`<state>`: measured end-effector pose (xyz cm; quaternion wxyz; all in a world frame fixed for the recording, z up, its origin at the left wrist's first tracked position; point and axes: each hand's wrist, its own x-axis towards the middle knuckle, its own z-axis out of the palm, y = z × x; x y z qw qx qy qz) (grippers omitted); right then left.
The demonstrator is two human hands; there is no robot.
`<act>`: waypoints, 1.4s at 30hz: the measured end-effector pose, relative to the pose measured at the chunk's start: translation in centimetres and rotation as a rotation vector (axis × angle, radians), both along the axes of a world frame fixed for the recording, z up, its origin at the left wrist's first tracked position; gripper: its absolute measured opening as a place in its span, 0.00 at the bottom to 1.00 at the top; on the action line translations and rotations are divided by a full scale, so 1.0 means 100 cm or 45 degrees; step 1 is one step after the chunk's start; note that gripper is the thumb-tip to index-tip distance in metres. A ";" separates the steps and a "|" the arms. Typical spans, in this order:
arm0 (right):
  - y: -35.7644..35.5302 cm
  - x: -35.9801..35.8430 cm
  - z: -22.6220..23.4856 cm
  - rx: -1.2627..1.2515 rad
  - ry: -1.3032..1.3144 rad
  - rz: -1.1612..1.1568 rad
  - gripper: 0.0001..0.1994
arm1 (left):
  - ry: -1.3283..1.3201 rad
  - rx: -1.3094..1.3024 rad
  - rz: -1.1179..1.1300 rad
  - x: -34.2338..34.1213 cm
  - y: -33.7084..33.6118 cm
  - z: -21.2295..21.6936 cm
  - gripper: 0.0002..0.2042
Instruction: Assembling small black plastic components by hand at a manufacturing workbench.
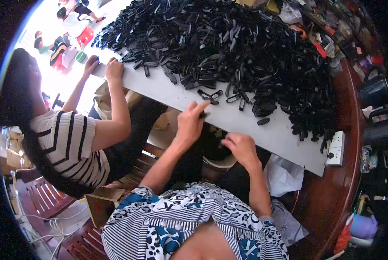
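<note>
A large heap of small black plastic parts (211, 47) covers most of the white tabletop (159, 96). My left hand (189, 124) is at the table's near edge, its index finger reaching toward a few loose parts (209, 96). A dark piece (202, 115) shows beneath its curled fingers, probably one of the same black parts. My right hand (242, 149) hangs in front of the table, over a pale bucket (222, 165) with dark contents. Its thumb and fingers are drawn together, and whatever lies between them is too small to make out.
At the left, another person (72, 138) in a striped top rests both hands on the table. A white power strip (335, 148) stands by the table's right end. A white plastic bag (285, 175) hangs below the edge. Wooden chairs (46, 199) and a cardboard box (101, 206) are at lower left.
</note>
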<state>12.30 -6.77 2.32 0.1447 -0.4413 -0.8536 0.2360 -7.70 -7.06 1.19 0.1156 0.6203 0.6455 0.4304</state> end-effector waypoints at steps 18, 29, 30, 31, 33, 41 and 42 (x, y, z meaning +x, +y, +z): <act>0.099 -0.062 0.021 0.636 0.110 -0.011 0.04 | 0.327 -0.013 0.084 -0.014 0.039 -0.010 0.09; 0.079 -0.072 -0.002 0.681 -0.045 0.204 0.09 | 0.286 0.097 0.049 -0.010 0.037 -0.022 0.05; 0.078 -0.075 -0.001 0.743 0.015 0.241 0.10 | 0.261 0.123 0.024 -0.011 0.039 -0.030 0.06; 0.076 -0.075 0.002 0.716 0.006 0.276 0.10 | 0.268 0.080 0.025 -0.013 0.036 -0.027 0.07; 0.077 -0.073 0.006 0.670 -0.002 0.332 0.08 | 0.298 0.003 -0.012 -0.015 0.031 -0.022 0.10; 0.084 -0.070 -0.002 0.657 -0.054 0.277 0.05 | 0.310 0.152 -0.228 -0.028 0.031 -0.013 0.10; 0.081 -0.071 -0.001 0.677 -0.080 0.248 0.04 | 0.311 0.127 -0.235 -0.029 0.030 -0.015 0.10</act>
